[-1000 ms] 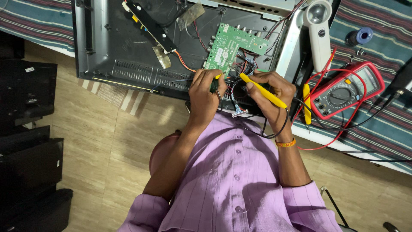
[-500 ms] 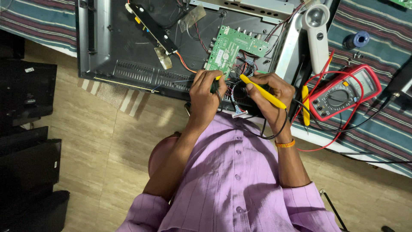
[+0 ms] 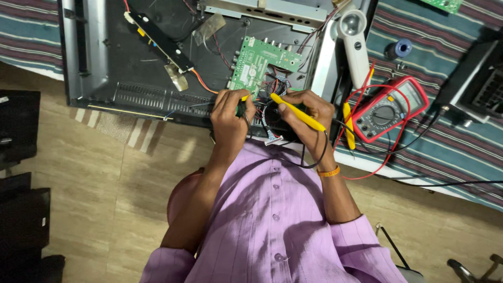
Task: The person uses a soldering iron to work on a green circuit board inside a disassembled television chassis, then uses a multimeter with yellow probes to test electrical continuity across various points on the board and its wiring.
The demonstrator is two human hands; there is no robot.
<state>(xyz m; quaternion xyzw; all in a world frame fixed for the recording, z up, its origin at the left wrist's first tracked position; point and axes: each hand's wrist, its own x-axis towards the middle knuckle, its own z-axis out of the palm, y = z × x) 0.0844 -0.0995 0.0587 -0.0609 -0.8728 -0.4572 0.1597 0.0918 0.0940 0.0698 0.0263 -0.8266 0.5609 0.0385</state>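
Note:
My right hand [image 3: 310,112] grips a yellow probe [image 3: 296,111], its tip aimed at the lower edge of a green circuit board [image 3: 257,67]. My left hand [image 3: 229,116] is closed on a small yellow-handled tool [image 3: 244,97] whose tip touches the same board edge. The board sits inside an opened dark flat-screen chassis [image 3: 136,78] lying on a striped cloth. A black lead [image 3: 314,157] loops from the probe under my right wrist, which wears an orange band. A red multimeter [image 3: 389,109] lies just right of my right hand, with red leads around it.
A white magnifier [image 3: 355,42] lies above the multimeter. A blue spool [image 3: 402,48] sits further right. A dark box [image 3: 479,84] stands at the right edge. Black cases [image 3: 21,183] are stacked on the tiled floor at left. A second yellow probe [image 3: 348,126] rests by the multimeter.
Both hands stay on the board's lower edge. The view has shifted slightly; the probe and small tool keep nearly the same positions.

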